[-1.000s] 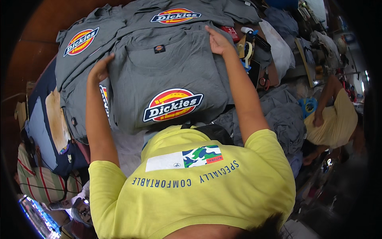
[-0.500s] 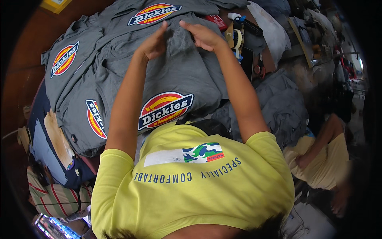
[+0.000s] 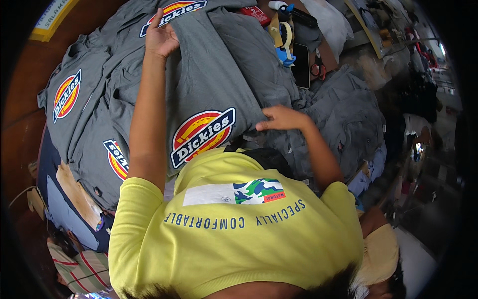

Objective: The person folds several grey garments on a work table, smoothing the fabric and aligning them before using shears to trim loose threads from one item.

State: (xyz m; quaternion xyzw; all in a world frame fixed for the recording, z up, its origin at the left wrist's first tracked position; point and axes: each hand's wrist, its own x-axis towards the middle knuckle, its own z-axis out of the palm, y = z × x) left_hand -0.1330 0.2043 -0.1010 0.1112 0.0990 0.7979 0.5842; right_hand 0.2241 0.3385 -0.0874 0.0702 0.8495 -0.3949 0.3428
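Grey T-shirts with a red, yellow and dark blue printed emblem lie spread before me. The nearest grey T-shirt [image 3: 211,79] has one edge folded over into a long strip. At its far left end my left hand [image 3: 162,40] pinches the cloth, thumb pointing up and the other fingers partly hidden behind the fabric. Close to my body, my right hand [image 3: 286,118] grips the same shirt's right edge between thumb and fingers, beside the emblem [image 3: 203,137]. More grey shirts [image 3: 79,65] lie flat beneath and to the left.
Beyond my right hand are a tape dispenser [image 3: 285,42], a dark phone-like slab [image 3: 300,65], red-handled scissors [image 3: 317,70] and a red packet [image 3: 255,15]. Crumpled grey garments [image 3: 343,114] are heaped at the right. Another person [image 3: 381,254] sits at the lower right.
My hands were close together over the far part of the shirt. Now the left is farther left, lifting cloth; the right has come down toward me to the shirt's right edge.
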